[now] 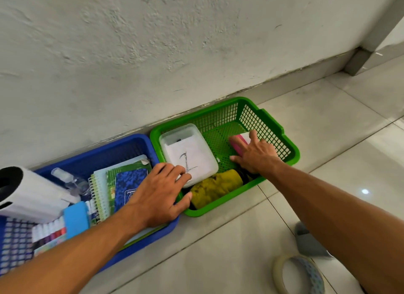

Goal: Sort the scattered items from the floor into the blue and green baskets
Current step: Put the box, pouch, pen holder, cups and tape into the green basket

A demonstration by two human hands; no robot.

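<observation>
Two mesh baskets stand side by side against the wall. The blue basket (122, 148) on the left holds spiral notebooks (122, 180), a clear bottle (72, 181), a white device (32, 195), a light blue box (76, 219) and a row of small paint tubes. The green basket (273, 127) on the right holds a white lidded container (188, 153) and a yellow cloth (215, 187). My left hand (159, 195) grips the near corner of the white container. My right hand (255, 156) rests inside the green basket with its fingers on a pink and white packet (239, 139).
A roll of tape (298, 274) lies on the tiled floor at the lower right, next to a grey slipper (308, 241). A grey door frame (371, 37) meets the wall at the upper right. Pale floor tiles stretch right of the green basket.
</observation>
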